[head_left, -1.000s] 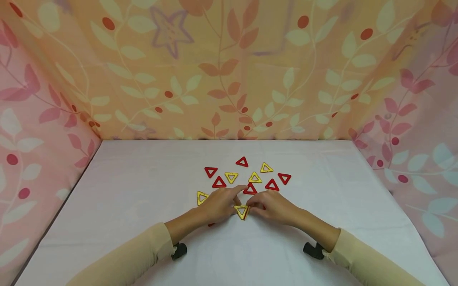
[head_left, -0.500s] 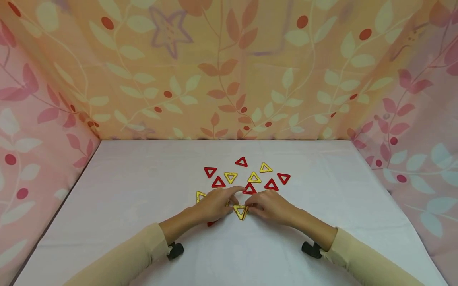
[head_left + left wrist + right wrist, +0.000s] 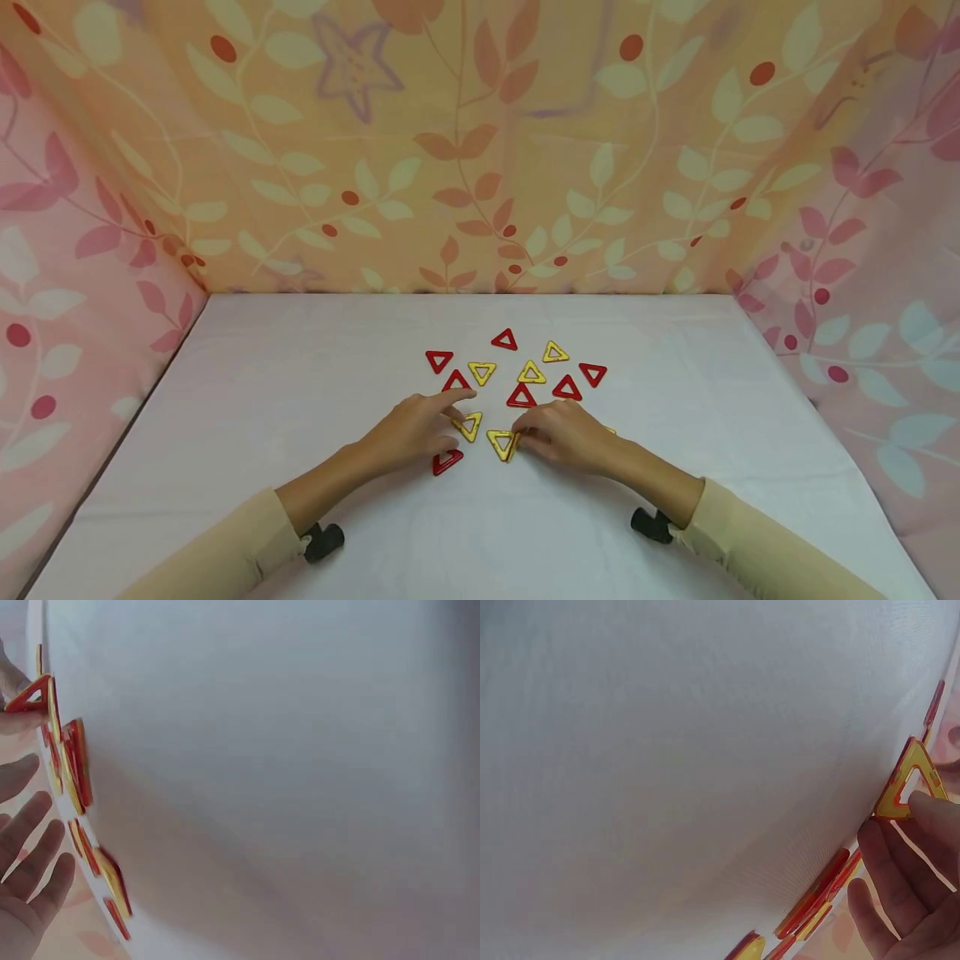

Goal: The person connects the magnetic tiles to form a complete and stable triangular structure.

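Observation:
My right hand (image 3: 572, 435) pinches a yellow triangular magnetic tile (image 3: 497, 445) upright, point down, above the white table. A reddish edge shows behind this tile (image 3: 895, 804) in the right wrist view, and the left wrist view shows a red triangle face (image 3: 35, 705) in the same fingers. To its left, my left hand (image 3: 405, 433) holds nothing, its fingers apart and extended. A yellow triangle tile (image 3: 476, 427) lies by its fingertips and a red triangle tile (image 3: 449, 466) below its thumb. Whether the left fingers touch either one, I cannot tell.
Beyond my hands, several triangle tiles lie scattered, among them a red one (image 3: 522, 404), a yellow one (image 3: 532, 380) and another red one (image 3: 567, 396). A yellow corner (image 3: 611, 431) peeks out behind my right wrist. Patterned cloth (image 3: 465, 167) walls the white table (image 3: 300, 350).
My left hand has let go of the upright yellow tile and moved left, uncovering the yellow and red tiles near it. My right hand still holds its tile in nearly the same place.

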The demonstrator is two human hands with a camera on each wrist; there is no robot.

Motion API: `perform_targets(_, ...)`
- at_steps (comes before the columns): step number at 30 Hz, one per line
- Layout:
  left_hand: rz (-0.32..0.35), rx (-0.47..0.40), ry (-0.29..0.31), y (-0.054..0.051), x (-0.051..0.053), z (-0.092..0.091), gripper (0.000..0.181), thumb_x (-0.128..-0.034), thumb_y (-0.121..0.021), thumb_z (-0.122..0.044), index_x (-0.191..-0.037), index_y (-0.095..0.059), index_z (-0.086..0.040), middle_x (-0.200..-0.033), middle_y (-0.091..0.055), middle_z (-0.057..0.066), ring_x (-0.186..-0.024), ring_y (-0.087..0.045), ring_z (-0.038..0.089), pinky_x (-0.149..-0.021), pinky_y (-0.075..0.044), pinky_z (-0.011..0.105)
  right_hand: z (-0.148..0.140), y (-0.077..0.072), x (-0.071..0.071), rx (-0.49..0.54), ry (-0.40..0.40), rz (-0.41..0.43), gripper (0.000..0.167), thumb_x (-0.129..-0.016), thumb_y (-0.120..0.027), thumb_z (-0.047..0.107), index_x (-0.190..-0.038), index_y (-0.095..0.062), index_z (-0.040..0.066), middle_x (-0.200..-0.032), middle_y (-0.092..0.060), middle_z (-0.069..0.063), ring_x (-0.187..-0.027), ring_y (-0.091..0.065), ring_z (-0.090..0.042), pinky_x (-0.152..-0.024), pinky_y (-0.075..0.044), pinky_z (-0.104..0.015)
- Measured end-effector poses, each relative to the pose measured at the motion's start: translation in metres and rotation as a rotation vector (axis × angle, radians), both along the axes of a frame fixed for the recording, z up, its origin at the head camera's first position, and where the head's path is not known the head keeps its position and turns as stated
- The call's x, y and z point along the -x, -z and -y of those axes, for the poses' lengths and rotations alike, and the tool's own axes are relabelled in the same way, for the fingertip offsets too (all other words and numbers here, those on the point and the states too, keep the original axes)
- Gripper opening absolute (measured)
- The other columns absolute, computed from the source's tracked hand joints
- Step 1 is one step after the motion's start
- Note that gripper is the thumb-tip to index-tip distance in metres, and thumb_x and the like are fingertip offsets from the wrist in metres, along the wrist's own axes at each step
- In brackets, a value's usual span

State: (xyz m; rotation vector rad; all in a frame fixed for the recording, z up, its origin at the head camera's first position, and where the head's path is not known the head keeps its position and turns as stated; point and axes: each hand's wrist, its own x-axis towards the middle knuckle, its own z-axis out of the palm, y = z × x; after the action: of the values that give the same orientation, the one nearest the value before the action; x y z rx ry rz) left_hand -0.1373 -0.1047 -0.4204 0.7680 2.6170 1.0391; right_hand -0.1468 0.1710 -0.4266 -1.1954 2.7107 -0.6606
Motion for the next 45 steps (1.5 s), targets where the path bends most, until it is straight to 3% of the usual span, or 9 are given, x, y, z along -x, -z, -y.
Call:
perform_targets(5,-0.03,0.03,-0.003,0.005,-0.009,0.016,0.068,-0.0803,-0.083,-0.013,-0.142,-0.054,-0.015,-0.107,-0.074,-0.001,-0.108,-0.064,0.019,-0.094,-0.05,0.044,0.0,-0.001,-0.002,-0.004,-0.001,-0.004,0.022,-0.089,-0.076,0.018,-0.11,-0.076,0.012,-0.101,-0.074,0.006,-0.094,-0.069,-0.008,-0.082,-0.055,-0.028)
perform_targets(14,-0.027,0.04,0.013,0.011,-0.021,0.026,0.069,-0.0797,-0.084,-0.016,-0.142,-0.053,-0.017,-0.112,-0.068,-0.004,-0.104,-0.06,0.011,-0.094,-0.051,0.038,-0.001,-0.002,-0.002,-0.019,0.007,0.007,0.024,-0.089,-0.075,0.019,-0.112,-0.076,0.011,-0.102,-0.074,0.006,-0.096,-0.069,-0.009,-0.084,-0.055,-0.029)
perform_targets(27,-0.009,-0.016,0.03,0.014,-0.024,0.022,0.068,-0.0802,-0.084,-0.015,-0.141,-0.054,-0.012,-0.113,-0.068,-0.001,-0.105,-0.062,0.013,-0.091,-0.054,0.033,-0.002,-0.001,-0.003,-0.007,0.0,0.007,0.023,-0.089,-0.075,0.018,-0.111,-0.076,0.012,-0.103,-0.074,0.006,-0.099,-0.069,-0.01,-0.085,-0.055,-0.03)
perform_targets(40,-0.024,-0.038,0.098,0.015,-0.024,0.006,0.068,-0.0819,-0.083,-0.016,-0.142,-0.052,-0.011,-0.115,-0.067,-0.003,-0.106,-0.061,0.012,-0.093,-0.053,0.029,-0.002,0.0,-0.003,0.004,-0.001,-0.011,0.022,-0.088,-0.076,0.016,-0.11,-0.076,0.011,-0.101,-0.075,0.005,-0.096,-0.069,-0.009,-0.084,-0.055,-0.03)
perform_targets(45,-0.042,-0.009,0.074,0.017,-0.022,0.001,0.069,-0.0812,-0.084,-0.021,-0.142,-0.053,-0.012,-0.116,-0.067,-0.004,-0.105,-0.061,0.01,-0.091,-0.053,0.028,-0.002,-0.001,-0.003,0.0,0.005,-0.001,0.023,-0.089,-0.075,0.017,-0.111,-0.076,0.011,-0.102,-0.075,0.005,-0.098,-0.069,-0.01,-0.085,-0.055,-0.031)
